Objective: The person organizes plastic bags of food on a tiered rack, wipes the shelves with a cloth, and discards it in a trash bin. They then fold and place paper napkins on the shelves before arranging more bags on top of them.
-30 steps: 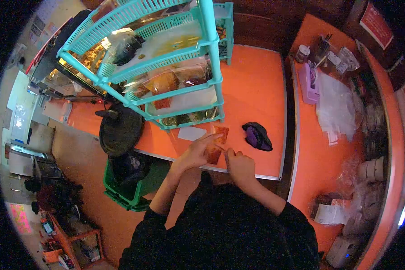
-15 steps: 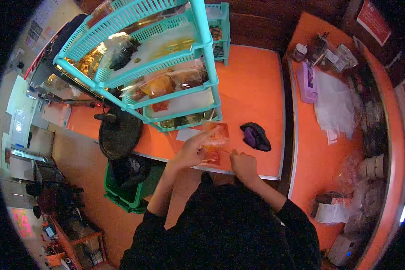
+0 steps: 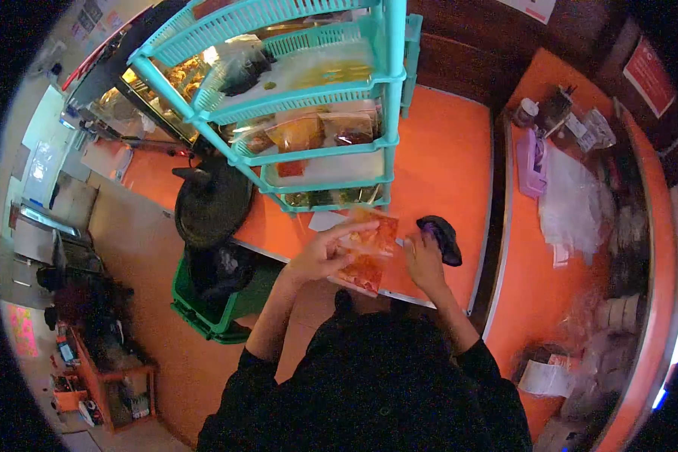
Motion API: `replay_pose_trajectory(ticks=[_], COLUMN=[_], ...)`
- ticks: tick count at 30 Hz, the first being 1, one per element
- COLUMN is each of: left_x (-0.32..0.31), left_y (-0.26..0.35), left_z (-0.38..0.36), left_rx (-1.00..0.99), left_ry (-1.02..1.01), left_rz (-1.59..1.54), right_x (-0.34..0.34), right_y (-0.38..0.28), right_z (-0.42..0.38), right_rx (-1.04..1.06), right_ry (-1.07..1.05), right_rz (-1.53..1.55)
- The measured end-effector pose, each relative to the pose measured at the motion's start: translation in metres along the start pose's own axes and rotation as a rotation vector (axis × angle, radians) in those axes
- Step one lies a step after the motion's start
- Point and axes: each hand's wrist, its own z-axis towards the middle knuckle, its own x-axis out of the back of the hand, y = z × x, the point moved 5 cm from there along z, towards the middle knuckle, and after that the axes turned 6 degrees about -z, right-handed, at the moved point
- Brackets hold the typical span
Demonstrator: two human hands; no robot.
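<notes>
A clear plastic bag with reddish-orange contents is held just above the near edge of the orange counter, pinched at its left side by the left hand, thumb beneath and fingers spread over the top. The right hand is just beside the bag's right edge with fingers curled, though I cannot tell whether it grips anything. A dark purple pouch lies right by that hand, and a turquoise rack of packed bags stands behind.
</notes>
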Motion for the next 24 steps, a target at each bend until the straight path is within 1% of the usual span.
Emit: replay_pose_trajectory(ticks=[1, 2, 3, 4, 5, 6, 7, 8, 9, 10, 11, 12, 13, 14, 15, 16, 18, 19, 20, 21, 22, 23, 24], left_x=[-0.002, -0.003, -0.003, -0.004, -0.002, 0.0, 0.003, 0.008, 0.012, 0.012, 0.012, 0.016, 0.017, 0.019, 0.018, 0.018, 0.019, 0.023, 0.026, 0.032, 0.037, 0.041, 0.052], left_y=[-0.002, -0.004, -0.006, -0.004, -0.005, -0.008, -0.012, -0.016, -0.011, -0.006, -0.009, -0.008, -0.007, -0.006, -0.003, -0.002, 0.004, 0.006, 0.008, 0.002, -0.002, -0.006, -0.014], left_z=[0.0, 0.0, 0.002, 0.001, -0.002, -0.004, -0.007, -0.008, -0.008, -0.012, -0.018, -0.024, -0.028, -0.032, -0.034, -0.035, -0.038, -0.04, -0.043, -0.045, -0.046, -0.048, -0.051], left_rx=[-0.027, -0.054, -0.157, -0.263, -0.267, -0.202, -0.139, -0.142, -0.313, -0.484, -0.485, -0.397, -0.349, -0.307, -0.296, -0.292, -0.321, -0.341, -0.361, -0.302, -0.276, -0.251, -0.164], left_ry=[-0.015, -0.03, -0.067, -0.103, -0.09, -0.075, -0.056, -0.038, -0.066, -0.093, -0.076, 0.045, 0.105, 0.168, 0.151, 0.144, 0.142, 0.149, 0.156, 0.189, 0.207, 0.225, 0.414], left_rz=[0.033, 0.065, 0.141, 0.22, 0.222, 0.205, 0.185, 0.184, 0.314, 0.45, 0.454, 0.269, 0.18, 0.088, 0.043, 0.021, 0.034, 0.054, 0.074, 0.016, -0.012, -0.042, -0.187], right_x=[0.019, 0.025, 0.025, 0.035, 0.04, 0.044, 0.051, 0.059, 0.065, 0.068, 0.07, 0.07, 0.067, 0.066, 0.065, 0.056, 0.033, 0.042, 0.03, 0.013, 0.01, 0.005, 0.002], right_y=[-0.014, -0.02, -0.033, -0.036, -0.043, -0.052, -0.059, -0.065, -0.07, -0.073, -0.072, -0.072, -0.078, -0.09, -0.102, -0.108, -0.126, -0.136, -0.142, -0.143, -0.145, -0.146, -0.147], right_z=[0.022, 0.043, 0.05, 0.056, 0.058, 0.059, 0.062, 0.062, 0.062, 0.061, 0.061, 0.061, 0.059, 0.059, 0.058, 0.056, 0.048, 0.048, 0.043, 0.04, 0.043, 0.044, 0.049], right_rx=[0.01, -0.261, -0.536, -0.525, -0.438, -0.346, -0.33, -0.295, -0.261, -0.247, -0.315, -0.383, -0.372, -0.185, -0.003, 0.0, -0.061, -0.098, -0.089, -0.091, -0.093, -0.086, -0.187], right_ry=[-0.006, -0.226, -0.449, -0.459, -0.626, -0.789, -0.802, -0.748, -0.694, -0.709, -0.674, -0.637, -0.647, -0.612, -0.571, -0.573, -0.776, -0.79, -0.793, -0.667, -0.537, -0.538, -0.541], right_rz=[0.002, 0.724, 1.442, 1.441, 1.361, 1.273, 1.267, 1.269, 1.271, 1.266, 1.36, 1.453, 1.454, 1.39, 1.319, 1.321, 1.226, 1.154, 1.151, 1.246, 1.338, 1.334, 1.329])
